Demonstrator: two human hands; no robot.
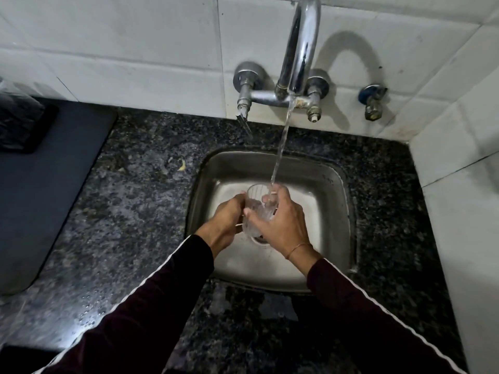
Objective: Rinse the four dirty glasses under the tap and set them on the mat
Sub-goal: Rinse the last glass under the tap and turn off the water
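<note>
I see both hands over the sink [334, 201], wrapped around one glass [256, 209]. My left hand [229, 220] curls its fingers against the glass's left side; my right hand [280, 225] grips it from the right, fingers over the rim, where the stream [280, 147] from the tap [299, 47] lands. The glass is tilted, its mouth turned toward the wall, held above the drain. I count one glass, one running stream, two valve handles on the mixer and one separate valve [374, 102] to the right. The mat [48, 190] lies at the left on the counter [140, 184], well apart from the sink, with a dark object [19, 122] on its far corner; the rest is bare. Tiled wall hems the right side.
</note>
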